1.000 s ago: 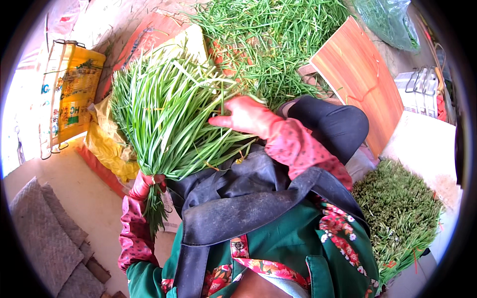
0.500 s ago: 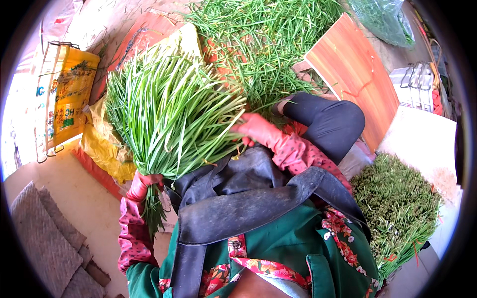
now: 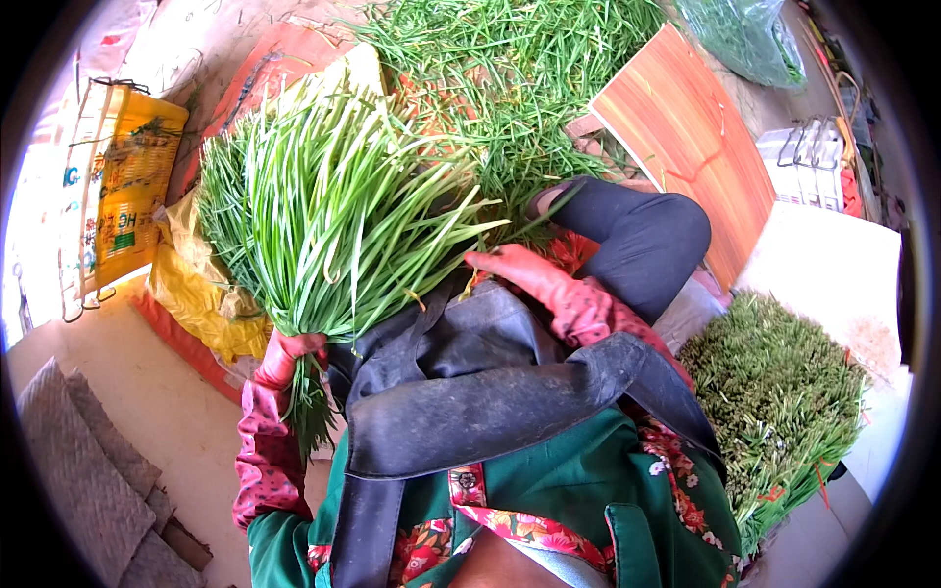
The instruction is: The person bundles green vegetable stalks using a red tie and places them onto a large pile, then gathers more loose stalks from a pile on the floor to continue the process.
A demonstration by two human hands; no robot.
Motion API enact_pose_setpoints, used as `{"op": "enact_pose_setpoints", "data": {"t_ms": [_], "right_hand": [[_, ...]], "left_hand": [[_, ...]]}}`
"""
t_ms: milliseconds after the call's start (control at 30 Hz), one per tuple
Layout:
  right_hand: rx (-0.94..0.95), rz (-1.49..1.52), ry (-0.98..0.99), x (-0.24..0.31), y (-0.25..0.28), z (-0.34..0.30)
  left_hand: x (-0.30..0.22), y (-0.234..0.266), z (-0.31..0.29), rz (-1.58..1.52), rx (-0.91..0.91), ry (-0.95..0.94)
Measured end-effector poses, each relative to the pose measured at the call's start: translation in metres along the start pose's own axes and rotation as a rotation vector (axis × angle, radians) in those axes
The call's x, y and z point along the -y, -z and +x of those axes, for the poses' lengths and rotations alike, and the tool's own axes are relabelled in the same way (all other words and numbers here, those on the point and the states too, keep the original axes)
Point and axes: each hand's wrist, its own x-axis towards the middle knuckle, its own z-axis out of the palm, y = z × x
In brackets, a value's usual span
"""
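A large bunch of long green leafy stalks, which look like garlic chives, fans out upward at my left. My left hand, in a red rubber glove, is wrapped round its narrow lower part. Leaf tips hang below that fist. At the bunch's right edge is my right hand, gloved in the same red. Its fingers stretch toward the loose stalk ends, empty as far as I can see, though the lower fingers are partly hidden. A dark apron covers my lap under the bunch.
Loose green stalks lie heaped ahead. A wood-grain board leans at the right, above a stack of tied bunches. A yellow basket stands at the left, grey mats lie near left, and a clear bag sits far right.
My right hand has shifted slightly, its fingers now straighter beside the bunch's right edge. My left hand keeps its grip. The whole view has moved a little.
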Motion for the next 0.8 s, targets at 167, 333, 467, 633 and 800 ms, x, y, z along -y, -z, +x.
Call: {"op": "enact_pose_setpoints", "data": {"t_ms": [167,333,467,633,800], "right_hand": [[-0.115,0.037,0.025,0.011,0.004,0.018],[-0.385,0.444,0.330,0.022,0.096,-0.001],[-0.259,0.389,0.451,0.120,0.049,0.009],[0.314,-0.144,0.685,0.127,-0.012,0.013],[0.112,-0.089,0.221,0.034,0.037,-0.001]], "left_hand": [[0.002,0.004,-0.002,0.042,0.002,0.015],[-0.007,-0.002,-0.004,0.018,-0.010,-0.032],[-0.012,-0.005,-0.004,0.016,-0.035,-0.046],[-0.028,-0.007,-0.029,-0.014,-0.112,-0.105],[-0.015,-0.006,-0.014,0.062,-0.061,-0.090]]}}
